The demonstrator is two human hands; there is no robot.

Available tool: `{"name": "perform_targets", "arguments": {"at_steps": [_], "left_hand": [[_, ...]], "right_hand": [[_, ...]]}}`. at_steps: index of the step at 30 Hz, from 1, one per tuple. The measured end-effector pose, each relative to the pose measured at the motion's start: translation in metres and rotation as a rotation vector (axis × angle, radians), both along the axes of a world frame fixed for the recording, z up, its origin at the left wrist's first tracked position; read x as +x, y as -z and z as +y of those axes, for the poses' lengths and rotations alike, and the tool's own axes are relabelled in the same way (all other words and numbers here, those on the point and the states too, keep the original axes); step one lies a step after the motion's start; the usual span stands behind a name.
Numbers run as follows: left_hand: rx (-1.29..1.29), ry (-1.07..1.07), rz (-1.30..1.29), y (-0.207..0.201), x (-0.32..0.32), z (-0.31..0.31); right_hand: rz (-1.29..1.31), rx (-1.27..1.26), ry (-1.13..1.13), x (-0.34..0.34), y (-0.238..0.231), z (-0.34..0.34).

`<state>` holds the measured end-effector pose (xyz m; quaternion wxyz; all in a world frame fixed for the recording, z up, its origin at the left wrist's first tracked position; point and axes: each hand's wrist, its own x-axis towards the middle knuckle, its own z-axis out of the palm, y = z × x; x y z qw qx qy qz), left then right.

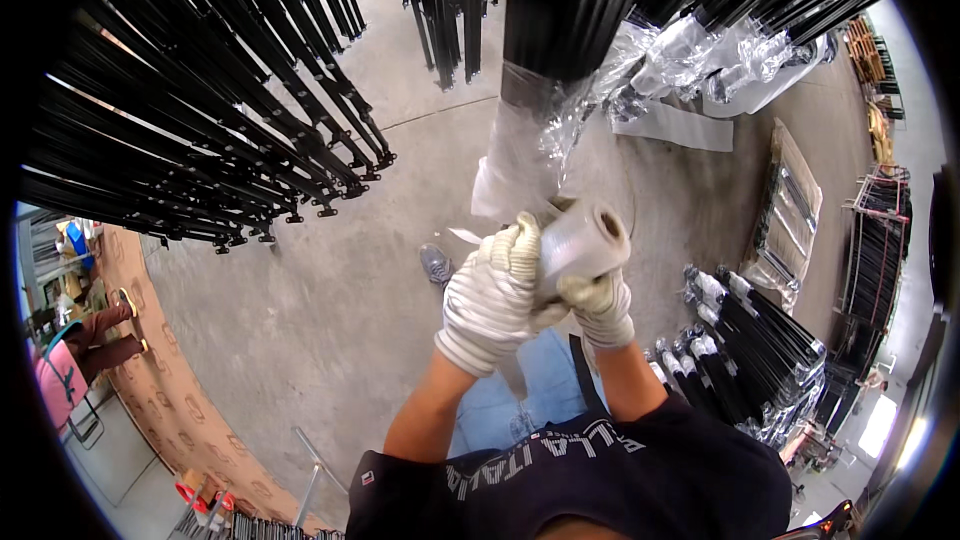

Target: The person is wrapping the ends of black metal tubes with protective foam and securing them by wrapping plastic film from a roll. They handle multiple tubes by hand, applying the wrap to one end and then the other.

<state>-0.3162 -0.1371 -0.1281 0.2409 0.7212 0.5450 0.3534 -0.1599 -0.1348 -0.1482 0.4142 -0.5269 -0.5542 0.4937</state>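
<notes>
A roll of clear stretch film (578, 252) is between my gloved hands, its hollow core end facing up to the right. My left hand (492, 290), in a white knit glove, is closed around the roll's left side, and a thin white strip sticks out beside its fingers. From below, my right hand (600, 308) grips the roll's right part with the thumb against it. Just beyond stands a bundle of black bars (555, 15), its lower end covered in clear plastic film (525, 135) that hangs close to my left hand.
Racks of black metal bars (200, 110) hang at the far left. Film-wrapped bundles (690, 55) stand at the far right, with more black bundles (745, 350) at the near right. A wrapped flat pack (785, 215) lies right. Brown cardboard (165, 355) runs along the left; a person sits beyond it.
</notes>
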Motion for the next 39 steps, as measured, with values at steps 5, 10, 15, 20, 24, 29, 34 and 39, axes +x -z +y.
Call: {"name": "perform_targets", "arguments": {"at_steps": [5, 10, 15, 20, 24, 29, 34, 39], "left_hand": [[0.056, -0.222, -0.277, 0.066, -0.013, -0.019], [-0.188, -0.193, -0.402, 0.100, -0.030, 0.014], [-0.033, -0.096, -0.445, 0.120, -0.028, 0.069], [-0.527, 0.075, -1.495, 0.158, 0.024, 0.096], [-0.595, 0.241, -1.489, 0.101, 0.033, 0.111], [-0.931, 0.409, -1.692, 0.097, 0.061, 0.094], [-1.080, 0.152, -1.945, 0.087, 0.074, 0.059], [-0.712, -0.250, -1.717, 0.081, 0.083, 0.025]], "right_hand": [[0.682, -0.317, -0.099, -0.002, -0.004, 0.023], [0.631, -0.310, -0.146, 0.011, -0.005, 0.027], [0.572, -0.311, -0.042, 0.034, -0.008, 0.030], [0.447, -0.267, 0.126, 0.045, 0.008, 0.026], [0.440, -0.385, 0.137, 0.093, 0.020, 0.048], [0.398, -0.371, 0.197, 0.098, 0.033, 0.027], [0.210, -0.052, 0.086, 0.085, 0.004, 0.062], [-0.053, -0.070, -0.063, 0.053, 0.023, 0.093]]}}
